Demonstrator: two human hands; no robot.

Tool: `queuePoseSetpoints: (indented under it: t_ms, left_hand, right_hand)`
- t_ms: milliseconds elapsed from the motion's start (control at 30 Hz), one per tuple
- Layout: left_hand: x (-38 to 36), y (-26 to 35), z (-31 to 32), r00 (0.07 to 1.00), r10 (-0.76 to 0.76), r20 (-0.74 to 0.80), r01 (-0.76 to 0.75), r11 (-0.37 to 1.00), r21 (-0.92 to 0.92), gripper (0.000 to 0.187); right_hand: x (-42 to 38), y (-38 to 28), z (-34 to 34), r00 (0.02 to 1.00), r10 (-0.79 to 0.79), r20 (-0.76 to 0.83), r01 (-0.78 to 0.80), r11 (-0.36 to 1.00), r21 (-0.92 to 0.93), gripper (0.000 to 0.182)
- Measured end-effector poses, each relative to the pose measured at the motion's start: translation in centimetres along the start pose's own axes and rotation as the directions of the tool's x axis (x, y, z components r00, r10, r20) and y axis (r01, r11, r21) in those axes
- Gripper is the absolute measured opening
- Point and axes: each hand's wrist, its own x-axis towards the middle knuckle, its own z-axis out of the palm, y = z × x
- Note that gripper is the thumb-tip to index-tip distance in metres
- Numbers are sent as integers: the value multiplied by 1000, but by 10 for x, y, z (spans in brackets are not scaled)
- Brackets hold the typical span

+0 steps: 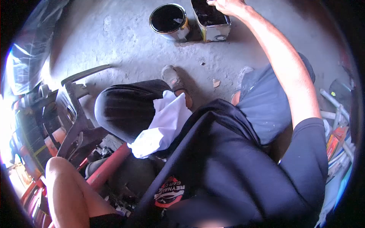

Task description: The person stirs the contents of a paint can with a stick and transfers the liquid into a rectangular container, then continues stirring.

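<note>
My right hand (229, 6) reaches to the top edge of the view, over a square metal tin (217, 33) with a dark, glossy inside. Its fingers are closed together above the tin's opening; what they hold, if anything, is too small or cut off to make out. Beside that tin stands a round can (178, 35), also dark and shiny inside. A white cloth (163, 127) lies draped over my left thigh. Only the bent left arm (62, 182) shows at the lower left; my left hand is out of view.
Rough grey concrete floor (114, 41) spreads ahead, with a small flat scrap (216, 83) between my feet. To the left are a dark curved plastic part (72, 104), a red bar (110, 167) and clear plastic sheeting (28, 68). Pipes (336, 104) and other clutter crowd the right.
</note>
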Motion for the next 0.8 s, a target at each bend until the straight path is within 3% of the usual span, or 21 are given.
queuePoseSetpoints:
  t_ms: [167,233,300,400,433,500,567,633,700,733,767,800]
  left_hand:
    - [4,-3,5,999,11,-30,-11,1000,-9,24]
    - [4,-4,4,999,9,-43,-9,1000,-12,25]
    - [5,-7,3,999,2,-53,-3,1000,-19,25]
    - [4,-14,-1,998,-3,-65,1,1000,-27,26]
    - [2,-18,-4,997,-1,-75,-1,999,-34,26]
    - [1,-26,-10,996,-9,-85,6,999,-40,27]
    - [2,-32,-13,994,-19,-107,14,999,-49,27]
    - [8,-39,-19,990,-21,-143,13,998,-55,28]
    - [17,-42,-21,981,-24,-192,12,998,-67,29]
    - [19,-49,-24,974,-35,-225,19,997,-75,29]
    - [25,-51,-27,966,-40,-255,20,997,-80,29]
    - [30,-57,-29,954,-51,-294,26,996,-88,29]
  right_hand:
    - [-6,9,3,998,-3,70,5,1000,-29,11]
    - [-9,20,14,995,-103,-3,103,994,46,13]
    - [-9,23,14,980,-187,66,189,981,-31,15]
    - [-24,-11,-19,983,-7,183,-4,998,59,18]
    - [-23,-10,-16,988,-130,85,127,991,44,20]
    - [-20,-17,-23,995,-27,101,15,993,120,24]
    - [-17,-16,-30,1000,-20,-5,20,997,80,26]
    - [-15,-28,-44,1000,28,2,-28,986,166,25]
    - [-11,-33,-50,973,221,69,-231,941,246,24]
    - [-11,-20,-37,999,16,-50,-10,993,115,23]
    - [-5,-14,-26,995,103,18,-104,951,293,23]
    - [2,2,-4,1000,5,-31,3,963,269,24]
